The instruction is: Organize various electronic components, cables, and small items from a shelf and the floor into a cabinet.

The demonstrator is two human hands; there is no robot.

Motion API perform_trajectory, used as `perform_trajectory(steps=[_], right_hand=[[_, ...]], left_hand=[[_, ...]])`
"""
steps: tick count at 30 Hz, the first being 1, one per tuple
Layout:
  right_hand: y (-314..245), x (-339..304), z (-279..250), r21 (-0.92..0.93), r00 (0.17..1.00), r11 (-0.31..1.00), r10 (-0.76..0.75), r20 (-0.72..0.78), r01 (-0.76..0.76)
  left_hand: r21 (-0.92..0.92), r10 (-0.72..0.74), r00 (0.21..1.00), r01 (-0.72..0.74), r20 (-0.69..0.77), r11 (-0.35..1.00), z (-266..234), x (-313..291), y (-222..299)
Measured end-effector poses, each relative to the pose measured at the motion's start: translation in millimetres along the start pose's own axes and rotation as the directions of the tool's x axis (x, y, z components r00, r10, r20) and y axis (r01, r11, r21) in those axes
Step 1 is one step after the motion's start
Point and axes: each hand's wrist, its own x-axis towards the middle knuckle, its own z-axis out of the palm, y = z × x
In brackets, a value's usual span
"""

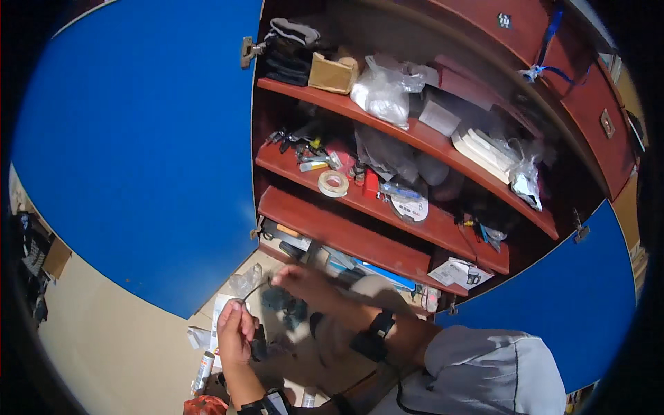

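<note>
A thin dark cord (254, 290) is stretched in a short curve between my two hands, in front of the cabinet's lowest part. My left hand (236, 330) pinches its lower end between thumb and fingers. Higher and to the right, my right hand (304, 285) has its fingers closed at the upper end. A black object (259, 343) shows beside my left hand; whether it is held or joined to the cord I cannot tell. Behind the hands, a crumpled clear plastic bag (245, 280) and a dark bundle (285, 309) lie on the floor.
A red-brown cabinet shelf (339, 238) faces me, between a large blue door (145, 159) and a second blue door (546, 304). Upper shelves hold a cardboard box (333, 73), a white plastic bag (382, 97) and a tape roll (333, 183). A spray can (203, 372) is at lower left.
</note>
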Motion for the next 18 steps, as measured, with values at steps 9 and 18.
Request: perform_trajectory(steps=[9,18], right_hand=[[78.3,-42.1,13.7,-0.074,0.926,0.952,0.305,0.221,-0.296],[145.3,-64.1,15.0,-0.058,0.937,0.976,0.219,0.274,-0.211]], left_hand=[[-0.41,0.244,0.935,-0.335,-0.258,0.848,-36.9,-3.6,4.0],[-0.772,0.367,0.915,-0.353,-0.167,0.529,-64.6,-25.7,38.6]])
